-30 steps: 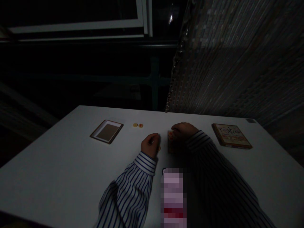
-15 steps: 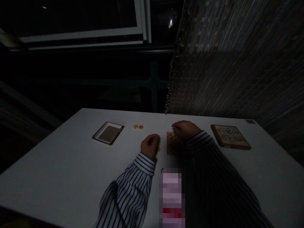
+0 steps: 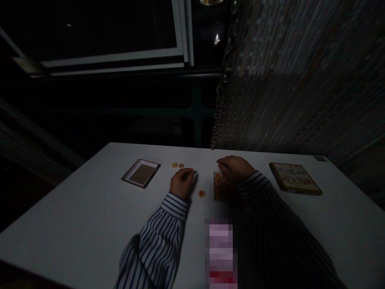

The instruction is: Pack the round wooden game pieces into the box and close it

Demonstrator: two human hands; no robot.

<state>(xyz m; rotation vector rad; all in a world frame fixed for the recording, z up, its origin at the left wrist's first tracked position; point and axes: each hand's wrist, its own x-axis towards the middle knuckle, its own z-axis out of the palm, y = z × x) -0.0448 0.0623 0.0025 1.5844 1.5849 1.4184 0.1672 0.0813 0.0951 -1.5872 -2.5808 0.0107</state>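
The scene is very dark. My left hand (image 3: 182,182) rests on the white table (image 3: 90,216) with its fingers curled under, and I cannot see anything in them. A small round yellow disc (image 3: 201,194) lies just right of it. My right hand (image 3: 234,167) lies palm down with its fingers together on the far end of a small patterned board (image 3: 219,190) that carries round pieces. Two more yellow discs (image 3: 177,165) sit side by side beyond my left hand. Both arms wear striped sleeves.
An open shallow box tray (image 3: 140,173) with a brown inside lies at the left. A printed box lid (image 3: 294,178) lies at the right. Behind the table hang a bead curtain (image 3: 221,92) and a woven blind; a dark window frame is at the back.
My left hand has slid left and a little away, uncovering the single yellow disc on the table. My right hand has stayed on the patterned board. The camera has tilted slightly.
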